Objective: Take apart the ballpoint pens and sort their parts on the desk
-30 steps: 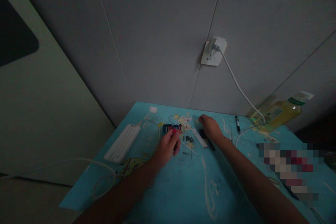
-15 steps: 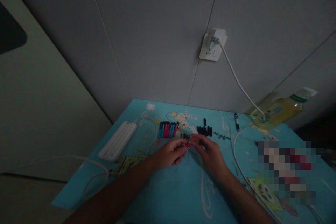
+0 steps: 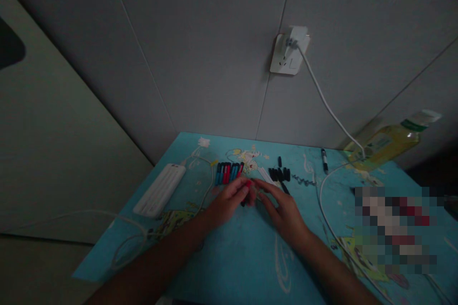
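Observation:
My left hand [image 3: 227,205] is closed, pinching a small red pen part [image 3: 249,184] between thumb and fingers. Just right of it, my right hand [image 3: 286,212] has its thumb and index finger apart, with the fingertips close to the red part. I cannot tell whether they touch it. A blurred reddish patch shows between the hands. Beyond my left hand lies a row of red and blue pens [image 3: 227,173]. Several short black caps [image 3: 279,174] lie past my right hand, with thin white sticks [image 3: 266,175] beside them.
A white power bank [image 3: 160,190] lies left on the blue patterned table [image 3: 229,257]. A black-and-white marker [image 3: 324,161] and a bottle of yellow liquid [image 3: 391,145] are at the back right. A white cable [image 3: 321,200] curves down the right side from a wall socket [image 3: 288,57].
My hands have drawn slightly apart at the fingertips; the right fingers have opened from their pinch. The red part stays in my left hand. The view has tilted a little.

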Tool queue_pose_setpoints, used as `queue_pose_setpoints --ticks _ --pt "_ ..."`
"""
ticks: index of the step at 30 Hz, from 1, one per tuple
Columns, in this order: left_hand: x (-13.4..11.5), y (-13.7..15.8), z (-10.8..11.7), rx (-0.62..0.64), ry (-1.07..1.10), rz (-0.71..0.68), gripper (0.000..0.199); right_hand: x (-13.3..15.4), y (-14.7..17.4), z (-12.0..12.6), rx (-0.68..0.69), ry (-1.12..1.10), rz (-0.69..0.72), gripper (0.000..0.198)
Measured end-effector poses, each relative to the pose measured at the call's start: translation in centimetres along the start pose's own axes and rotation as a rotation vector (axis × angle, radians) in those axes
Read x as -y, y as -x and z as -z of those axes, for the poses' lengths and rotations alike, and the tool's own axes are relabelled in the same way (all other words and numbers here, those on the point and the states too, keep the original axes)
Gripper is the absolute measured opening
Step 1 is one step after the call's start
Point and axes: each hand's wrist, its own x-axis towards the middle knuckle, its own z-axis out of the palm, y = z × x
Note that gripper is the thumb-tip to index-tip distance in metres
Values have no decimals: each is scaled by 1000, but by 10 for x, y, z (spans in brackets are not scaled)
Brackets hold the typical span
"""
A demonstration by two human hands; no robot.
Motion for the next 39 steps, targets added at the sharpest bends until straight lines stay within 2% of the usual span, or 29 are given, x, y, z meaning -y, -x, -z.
queue_pose_setpoints --ticks 4,9,12,17,19,21,24,26,27,29,32,34,36,39 --pt "-9 -2 0 -173 265 -88 24 -6 1 -12 58 226 61 22" --pt "-14 -4 9 -313 462 -49 25 -8 1 -23 122 413 26 13" --pt "-13 -6 12 -354 497 -14 26 -6 -1 -23 146 456 11 12" --pt "-15 -6 10 -349 491 25 28 -7 -2 -19 152 484 9 13" --pt "-17 -3 10 -350 419 -58 29 -9 -1 -16 135 502 5 16" --pt "-19 1 13 -332 204 -248 28 -12 -1 -13 119 515 1 16" --pt "-21 7 23 -143 -322 -539 15 -15 -1 -8 107 549 -30 15" --pt "-21 9 29 -6 -572 -640 7 -15 -1 -4 96 596 -73 15" --pt "-21 9 30 16 -632 -671 5 -15 -1 -2 95 620 -94 15" --pt "-19 8 31 -59 -665 -682 9 -15 0 0 108 658 -120 15" --pt "-16 3 27 -336 -636 -593 17 -14 0 1 131 681 -118 17" --pt "-14 -1 25 -470 -604 -504 21 -14 1 1 133 673 -98 16" --pt "-11 -3 25 -509 -604 -434 22 -14 2 -1 137 658 -79 15" --pt "-8 -4 27 -482 -684 -382 23 -14 2 -5 140 659 -75 15"
